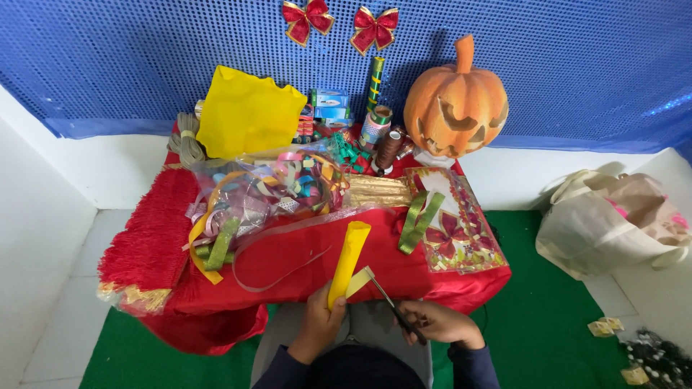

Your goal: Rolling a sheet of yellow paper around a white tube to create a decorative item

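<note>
Rising from the left hand (pixel 319 322) grip, yellow roll (pixel 348 257), right hand (pixel 438 323) grasping scissors (pixel 386 297) beside it

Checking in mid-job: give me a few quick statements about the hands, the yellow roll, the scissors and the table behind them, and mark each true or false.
1. The left hand holds a rolled yellow sheet upright. True.
2. The right hand holds a glue stick. False: it holds scissors, blades at the roll's lower edge.
3. An orange carved pumpkin stands at the back right of the table. True.
4. The table is covered with a green cloth. False: the red cloth covers it; green is the floor mat.
5. Two red bows hang on the blue wall. True.
6. The pile of coloured ribbons lies to the right of the pumpkin. False: it lies to its left.
</note>
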